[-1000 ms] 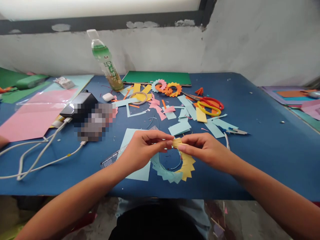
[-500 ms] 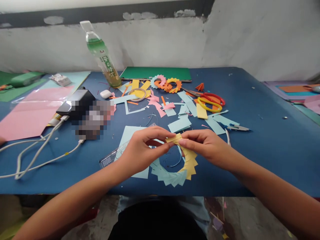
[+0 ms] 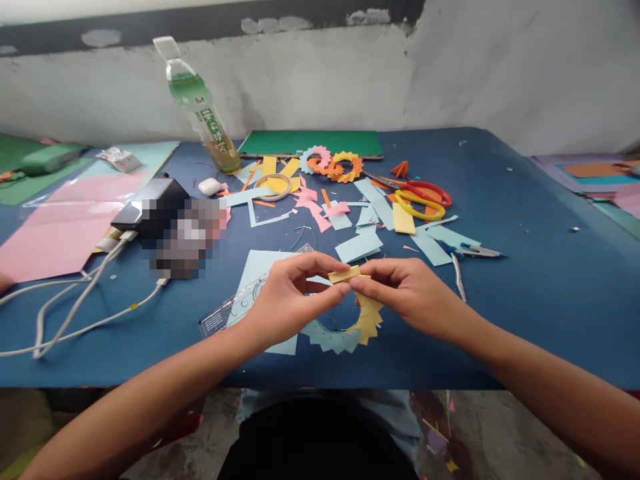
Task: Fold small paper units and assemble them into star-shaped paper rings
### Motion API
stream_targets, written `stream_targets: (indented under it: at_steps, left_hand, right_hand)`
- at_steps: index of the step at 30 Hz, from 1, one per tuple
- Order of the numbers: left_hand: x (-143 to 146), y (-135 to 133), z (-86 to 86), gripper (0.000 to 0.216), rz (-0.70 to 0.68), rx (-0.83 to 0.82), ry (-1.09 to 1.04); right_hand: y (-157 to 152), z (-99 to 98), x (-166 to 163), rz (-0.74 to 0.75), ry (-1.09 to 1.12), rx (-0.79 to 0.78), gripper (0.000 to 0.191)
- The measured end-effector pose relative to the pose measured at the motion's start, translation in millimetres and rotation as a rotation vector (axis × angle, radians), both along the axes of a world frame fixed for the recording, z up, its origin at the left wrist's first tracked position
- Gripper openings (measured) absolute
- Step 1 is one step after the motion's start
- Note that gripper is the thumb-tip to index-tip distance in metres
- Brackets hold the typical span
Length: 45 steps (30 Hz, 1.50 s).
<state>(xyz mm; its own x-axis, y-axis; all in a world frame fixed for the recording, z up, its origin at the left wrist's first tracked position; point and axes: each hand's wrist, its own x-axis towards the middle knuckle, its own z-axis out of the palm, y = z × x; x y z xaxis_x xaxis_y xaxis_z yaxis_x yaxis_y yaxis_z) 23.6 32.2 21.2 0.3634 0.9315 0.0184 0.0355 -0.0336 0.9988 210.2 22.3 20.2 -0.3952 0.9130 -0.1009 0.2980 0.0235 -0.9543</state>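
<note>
Paper ring (image 3: 369,321) with pointed outer edge is in front of the person, near the front edge of the blue table (image 3: 530,313), between and below the two hands. Its lower and left part is light blue, and its right part is yellow. Whether the lower part touches the table, I cannot tell.

At the top of the ring, the left hand (image 3: 295,293) has thumb and fingertips closed on a small yellow piece (image 3: 344,274), and the right hand (image 3: 407,293) pinches the same yellow part from the other side. So both grips are closed, and the hands are very near to each other.

About the progress, I judge that a good part is done: the blue and the yellow sections already join in one curved row, with regular points. The yellow piece at the fingers seems not yet lying flat in this row, so this joint looks unfinished. The upper left of the ring is hidden behind the left hand, therefore I cannot say if the circle is closed or how many pieces are missing.

Some folded light blue paper (image 3: 357,247) and a loose yellow paper piece (image 3: 403,219) lie beyond the hands, not joined to anything. Farther back, smaller toothed rings (image 3: 307,160) look complete, in blue, pink, orange and yellow. Scissors (image 3: 423,200) lie to the right of them, and a clear ruler (image 3: 220,319) lies partly over a light blue sheet (image 3: 283,345), just beside the left hand.
</note>
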Motion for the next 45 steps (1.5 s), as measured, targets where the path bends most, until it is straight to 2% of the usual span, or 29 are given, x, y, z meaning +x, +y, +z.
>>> stream_targets:
  at_steps: [3,9,12,16,19,23,27,29,32,36,38,40,45]
  left_hand:
    - [-6,6,5.8,0.017,-0.076,-0.073,0.052]
    - [-9,11,6.2,0.019,-0.099,-0.213,0.078]
    - [-8,9,2.1,0.018,-0.139,-0.114,0.131]
    - [-5,4,-3.6,0.005,-0.15,0.156,0.278]
    - [-3,1,-6.3,0.009,-0.128,0.228,0.313]
    - [-2,0,-4.1,0.01,-0.125,0.124,0.214]
    - [-2,2,2.0,0.021,-0.137,-0.02,0.107]
    - [-2,3,3.8,0.021,-0.122,-0.059,0.081]
    - [-1,5,3.8,0.016,-0.103,-0.115,0.032]
    - [1,4,2.9,0.015,-0.077,-0.172,-0.052]
    - [2,4,3.5,0.014,-0.083,-0.181,-0.072]
    - [2,3,4.2,0.015,-0.1,-0.178,-0.061]
    - [0,2,2.8,0.02,-0.093,-0.125,0.018]
  right_hand:
    - [0,1.5,1,0.011,-0.012,0.015,0.03]
    - [-2,2.5,1,0.064,-0.077,0.054,0.03]
    - [-1,0.8,1,0.081,-0.131,0.067,0.03]
    - [-1,0.9,-1,0.093,-0.154,0.094,0.029]
    - [-2,3.8,-1,0.077,-0.188,0.116,0.024]
    - [-5,7.6,-1,0.038,-0.189,0.114,0.017]
    - [-6,9.4,-2,0.044,-0.181,0.095,0.015]
    - [-7,9.2,-3,0.019,-0.246,0.178,0.011]
    - [-10,6.7,-4,-0.056,-0.38,0.407,0.009]
    - [-12,0.8,-3,-0.111,-0.516,0.733,0.016]
    - [-13,-0.7,-2,-0.124,-0.567,0.813,0.018]
    - [-13,0.2,-2,-0.11,-0.584,0.771,0.018]
    - [-10,6.0,-3,-0.087,-0.503,0.504,0.014]
